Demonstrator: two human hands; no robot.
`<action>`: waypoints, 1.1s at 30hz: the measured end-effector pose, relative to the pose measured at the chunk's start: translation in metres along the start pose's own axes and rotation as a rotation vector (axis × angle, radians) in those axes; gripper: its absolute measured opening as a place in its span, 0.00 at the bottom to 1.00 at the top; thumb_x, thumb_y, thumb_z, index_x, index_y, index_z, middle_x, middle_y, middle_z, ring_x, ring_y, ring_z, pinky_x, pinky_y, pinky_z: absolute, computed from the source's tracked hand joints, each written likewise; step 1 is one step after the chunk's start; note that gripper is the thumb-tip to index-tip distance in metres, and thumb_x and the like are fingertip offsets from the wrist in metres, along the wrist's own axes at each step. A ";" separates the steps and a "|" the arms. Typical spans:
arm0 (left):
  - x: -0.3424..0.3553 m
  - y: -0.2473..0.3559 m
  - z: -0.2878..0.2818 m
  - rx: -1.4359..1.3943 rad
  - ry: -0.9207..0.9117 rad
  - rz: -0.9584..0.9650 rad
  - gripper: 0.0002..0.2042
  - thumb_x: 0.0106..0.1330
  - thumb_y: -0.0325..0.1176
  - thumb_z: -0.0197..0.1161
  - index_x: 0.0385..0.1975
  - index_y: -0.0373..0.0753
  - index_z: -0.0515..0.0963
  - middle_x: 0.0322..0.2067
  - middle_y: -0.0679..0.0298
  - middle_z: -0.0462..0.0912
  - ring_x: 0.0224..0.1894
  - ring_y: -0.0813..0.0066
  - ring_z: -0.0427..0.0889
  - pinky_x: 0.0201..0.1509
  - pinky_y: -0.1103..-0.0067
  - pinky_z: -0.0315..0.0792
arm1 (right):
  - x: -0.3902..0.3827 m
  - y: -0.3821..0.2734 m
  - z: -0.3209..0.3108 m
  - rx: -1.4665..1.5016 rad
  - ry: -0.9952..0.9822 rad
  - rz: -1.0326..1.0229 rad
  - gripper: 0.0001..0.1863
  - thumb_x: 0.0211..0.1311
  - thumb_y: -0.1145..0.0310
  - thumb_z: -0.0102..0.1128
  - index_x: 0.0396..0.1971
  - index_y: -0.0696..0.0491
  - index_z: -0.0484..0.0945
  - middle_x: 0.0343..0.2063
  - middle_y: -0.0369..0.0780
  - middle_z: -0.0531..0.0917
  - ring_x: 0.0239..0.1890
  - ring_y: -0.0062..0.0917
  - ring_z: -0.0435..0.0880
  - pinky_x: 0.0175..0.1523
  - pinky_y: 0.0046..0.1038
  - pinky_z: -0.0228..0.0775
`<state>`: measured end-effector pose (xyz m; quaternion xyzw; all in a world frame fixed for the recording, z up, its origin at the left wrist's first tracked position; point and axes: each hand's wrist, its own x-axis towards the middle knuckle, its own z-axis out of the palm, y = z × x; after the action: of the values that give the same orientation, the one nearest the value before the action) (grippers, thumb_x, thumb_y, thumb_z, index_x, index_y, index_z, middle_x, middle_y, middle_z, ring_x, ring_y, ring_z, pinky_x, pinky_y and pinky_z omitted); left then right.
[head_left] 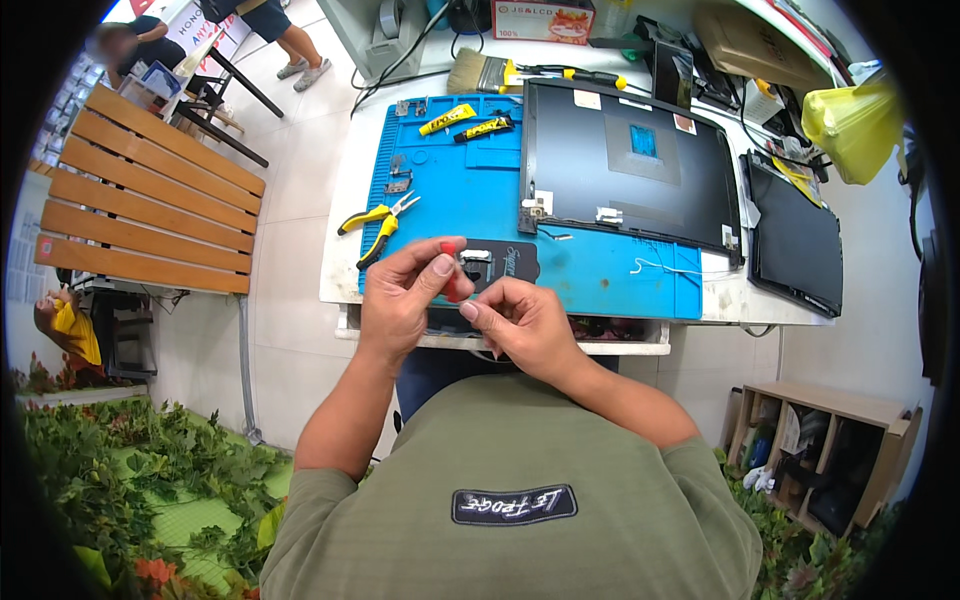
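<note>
Head view shows lettering on several things, all placed here by the blue mat [450, 205] on the white tabletop [345, 240]: a yellow tube [447, 120] with dark print and a black tube [484, 129] with yellow print near its far edge, a red carton [543, 20] with white print beyond that edge, and a black card [518, 262] with pale script near its front edge. Above the mat's front edge, the left hand [408, 292] has its fingers closed on a small red piece [450, 262], which they partly cover, so its full shape is hard to make out. The right hand [525, 325] holds its thumb and forefinger tips almost together beside the red piece's lower end; whether they grip anything, I cannot tell. The left hand hides part of the card. A dark display panel [640, 190] overlies the mat's right half and runs past its far edge. Yellow-handled pliers [380, 222] straddle its left edge. Blue surface shows between pliers and panel, and a white wire [665, 268] lies on the strip along the front right.
</note>
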<state>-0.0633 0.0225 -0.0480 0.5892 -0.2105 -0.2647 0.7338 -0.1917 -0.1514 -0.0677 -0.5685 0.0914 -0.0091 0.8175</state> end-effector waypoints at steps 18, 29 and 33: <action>-0.005 0.060 0.009 1.018 -0.278 0.336 0.08 0.71 0.23 0.77 0.47 0.39 0.90 0.36 0.58 0.89 0.35 0.59 0.88 0.37 0.68 0.80 | 0.006 -0.014 -0.020 -0.319 0.025 -0.135 0.15 0.86 0.63 0.71 0.41 0.60 0.89 0.28 0.34 0.87 0.28 0.12 0.77 0.32 0.25 0.68; 0.031 0.057 -0.022 1.207 -0.191 0.206 0.05 0.74 0.26 0.75 0.45 0.35 0.90 0.37 0.57 0.87 0.40 0.56 0.88 0.47 0.66 0.80 | 0.018 -0.014 -0.032 -1.132 0.222 -0.694 0.16 0.71 0.65 0.81 0.49 0.60 0.89 0.38 0.43 0.85 0.41 0.39 0.87 0.43 0.39 0.79; 0.041 0.041 -0.034 1.208 -0.206 0.317 0.05 0.73 0.27 0.76 0.44 0.35 0.92 0.37 0.57 0.88 0.43 0.56 0.87 0.50 0.66 0.80 | 0.016 -0.012 -0.034 -1.284 0.221 -0.611 0.24 0.69 0.59 0.82 0.55 0.60 0.89 0.43 0.45 0.84 0.47 0.42 0.87 0.50 0.42 0.79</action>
<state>-0.0050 0.0286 -0.0151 0.8326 -0.4771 -0.0429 0.2781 -0.1800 -0.1893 -0.0701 -0.9330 -0.0025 -0.2395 0.2688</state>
